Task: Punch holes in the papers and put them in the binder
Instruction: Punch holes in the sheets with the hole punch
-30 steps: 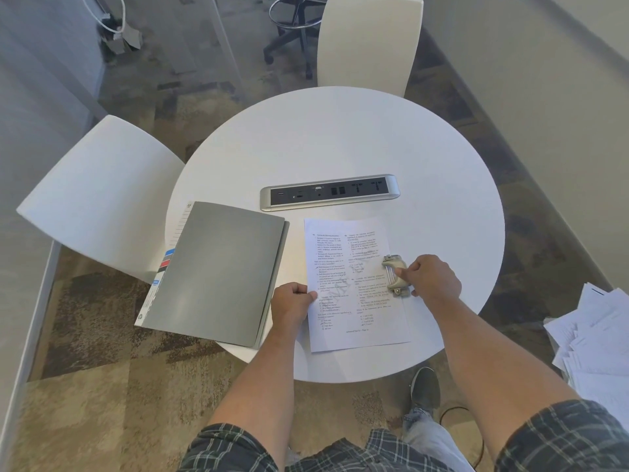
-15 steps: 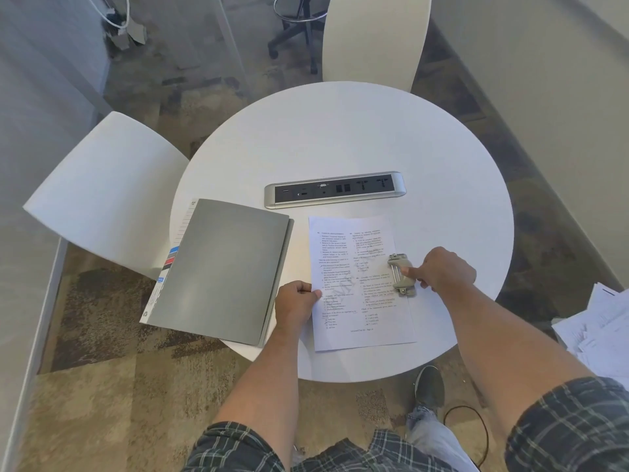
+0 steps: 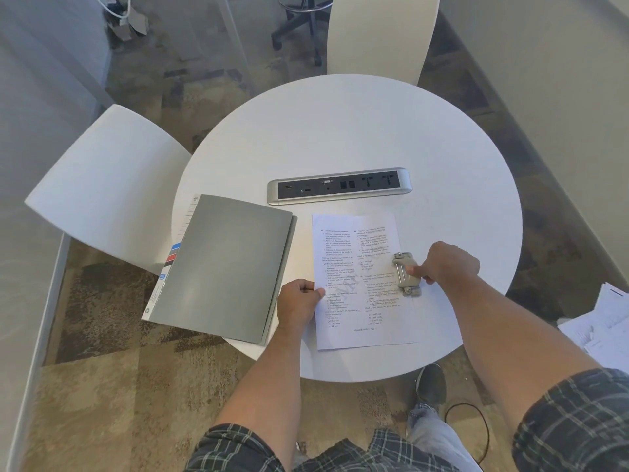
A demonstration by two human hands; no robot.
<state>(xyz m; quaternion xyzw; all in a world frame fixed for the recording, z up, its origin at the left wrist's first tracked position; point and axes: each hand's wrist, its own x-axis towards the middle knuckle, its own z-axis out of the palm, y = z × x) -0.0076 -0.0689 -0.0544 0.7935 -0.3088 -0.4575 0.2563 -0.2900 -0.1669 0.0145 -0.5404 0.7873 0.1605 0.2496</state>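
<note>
A printed sheet of paper [image 3: 354, 267] lies flat on the round white table [image 3: 357, 131]. My left hand [image 3: 299, 303] pinches the sheet's left edge. A small metal hole punch [image 3: 405, 274] sits on the sheet's right edge, and my right hand [image 3: 442, 264] grips it from the right. A closed grey binder [image 3: 224, 267] with coloured index tabs rests on the table's left side, hanging over the edge.
A silver power socket strip [image 3: 340, 185] is set into the table behind the paper. White chairs stand at the left [image 3: 102, 185] and at the back [image 3: 377, 32]. A pile of loose papers [image 3: 602, 321] lies at the right, off the table.
My hands, the paper and the punch keep the same places on the table; only the head camera has shifted slightly.
</note>
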